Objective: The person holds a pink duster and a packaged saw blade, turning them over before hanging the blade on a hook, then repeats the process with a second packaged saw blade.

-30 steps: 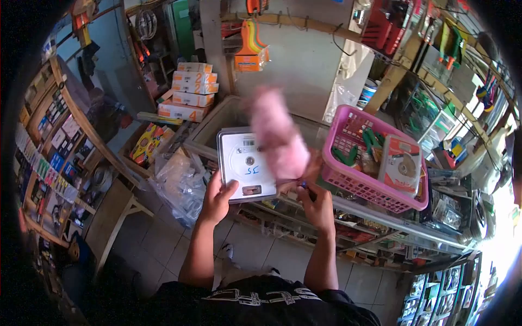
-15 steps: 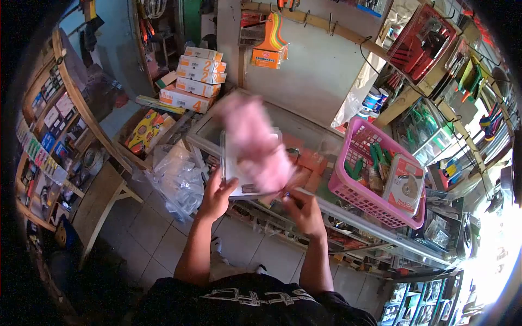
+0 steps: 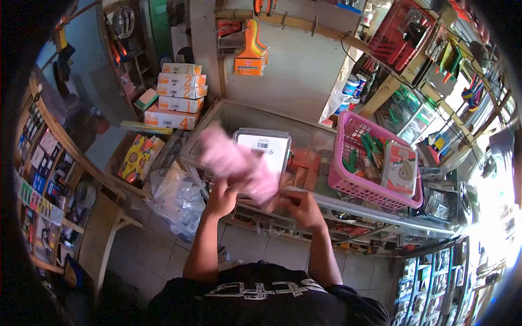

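A blurred pink duster, fluffy or cloth-like, stretches from my right hand up and left. My right fingers are closed around its lower end, where a short handle seems to be. Behind it stands a flat clear plastic case with a white barcoded insert, tilted up over the glass counter. My left hand grips the lower left of this case, though the duster hides part of the case and some of the fingers.
A pink basket with green-handled tools and a boxed disc sits on the glass counter to the right. Stacked white-orange boxes stand back left. Plastic bags hang left of the counter; a wooden bench is farther left.
The duster has swept left and down across the case, uncovering its upper right part with the barcode. The view has shifted slightly; both hands keep their hold.
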`<state>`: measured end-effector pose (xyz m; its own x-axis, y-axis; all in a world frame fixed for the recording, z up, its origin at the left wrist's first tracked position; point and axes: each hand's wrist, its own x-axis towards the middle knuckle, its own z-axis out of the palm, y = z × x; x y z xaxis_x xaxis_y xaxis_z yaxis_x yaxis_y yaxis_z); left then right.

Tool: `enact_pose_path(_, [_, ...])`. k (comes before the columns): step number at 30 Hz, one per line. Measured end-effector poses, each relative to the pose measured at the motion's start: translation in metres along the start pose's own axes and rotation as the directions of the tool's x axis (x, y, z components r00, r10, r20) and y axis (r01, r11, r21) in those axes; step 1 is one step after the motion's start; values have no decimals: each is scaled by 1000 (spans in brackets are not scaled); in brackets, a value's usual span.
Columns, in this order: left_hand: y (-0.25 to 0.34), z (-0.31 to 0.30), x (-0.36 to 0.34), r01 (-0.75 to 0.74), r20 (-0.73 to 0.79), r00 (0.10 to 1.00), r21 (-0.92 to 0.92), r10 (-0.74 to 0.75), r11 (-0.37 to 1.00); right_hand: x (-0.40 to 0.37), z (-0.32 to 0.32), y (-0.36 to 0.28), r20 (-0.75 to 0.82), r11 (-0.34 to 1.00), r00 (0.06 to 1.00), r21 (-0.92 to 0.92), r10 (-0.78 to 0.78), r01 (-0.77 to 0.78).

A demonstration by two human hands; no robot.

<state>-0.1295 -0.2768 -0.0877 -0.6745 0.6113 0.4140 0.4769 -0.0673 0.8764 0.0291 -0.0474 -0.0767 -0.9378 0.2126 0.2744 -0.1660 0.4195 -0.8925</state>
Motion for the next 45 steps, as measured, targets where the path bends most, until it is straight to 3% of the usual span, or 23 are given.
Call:
enact_pose_path(1, [1,1,4,17,-69,997,-40,-19,999,2,-1,3,-73,999,996,-18,47,-49])
enact_pose_path(3, [11,7,10,109,-65,988,-348,-140,931,6,0,-3,-151,988,980,-59,130,-140])
enact_pose_path(5, [1,7,16,58,-88,992,-283,-87,957,13,-1,-25,-161,969,966,-113,202,-221])
enact_pose_path(6, [-6,7,18,28,-82,995,-308,-56,951,15,4,-23,-137,993,987,-72,81,-92])
enact_pose_path(7, [-16,7,18,-1,-76,997,-333,-26,943,17,3,-22,-55,992,994,-77,99,-103])
enact_pose_path(8, [-35,-11,17,-242,71,970,194,233,951,18,-1,-20,27,990,993,-81,115,-112])
enact_pose_path(9, [-33,-10,16,-44,56,998,93,38,995,18,-6,-18,107,989,986,-86,129,-120])
enact_pose_path(10, [-31,-10,15,158,39,987,-11,-157,987,18,-9,-9,56,993,997,-110,55,-49])
enact_pose_path(11, [-38,-3,18,59,-19,998,-51,-60,997,16,-9,-1,-28,991,995,-95,93,-95])
enact_pose_path(13, [6,8,25,73,0,997,-406,-80,911,13,-11,14,-187,981,968,-59,170,-183])
enact_pose_path(14, [-3,7,25,98,24,995,-374,-96,922,15,-10,21,-252,961,934,-51,252,-273])
enact_pose_path(17, [-4,11,27,85,-11,995,-399,-97,913,21,-5,32,-473,950,844,-44,254,-310])
enact_pose_path(20, [-6,9,27,149,12,987,-424,-159,893,31,2,48,-470,952,834,54,290,-301])
enact_pose_path(23, [-20,5,27,176,14,982,-448,-190,877,47,23,85,-574,974,788,101,223,-202])
enact_pose_path(24, [-32,3,26,171,-9,981,-434,-193,885,49,25,72,-594,955,799,-176,90,-238])
enact_pose_path(27, [-28,-5,26,165,-52,977,-436,-207,885,64,39,41,-593,962,783,-52,188,-270])
enact_pose_path(28, [-35,-8,25,144,-74,977,-460,-199,876,70,40,32,-551,906,773,-67,315,-417])
enact_pose_path(31, [-37,-20,20,153,-149,961,-418,-234,896,85,51,73,-581,900,814,-363,-17,-240])
enact_pose_path(34, [-24,-36,21,119,-168,961,-460,-218,880,96,67,97,-621,727,749,-622,-231,-291])
enact_pose_path(37, [-18,-54,22,70,-165,972,-467,-165,881,94,64,85,-592,796,794,-545,-141,-265])
enact_pose_path(40, [-15,-74,27,65,-138,980,-459,-143,886,100,65,64,-558,666,810,-675,-180,-317])
enact_pose_path(43, [-15,-97,39,45,-61,996,-355,-71,934,110,62,20,-428,951,896,-211,116,-225])
enact_pose_path(45, [-4,-107,53,-33,-21,999,-357,28,933,113,59,-24,-250,973,941,30,229,-229])
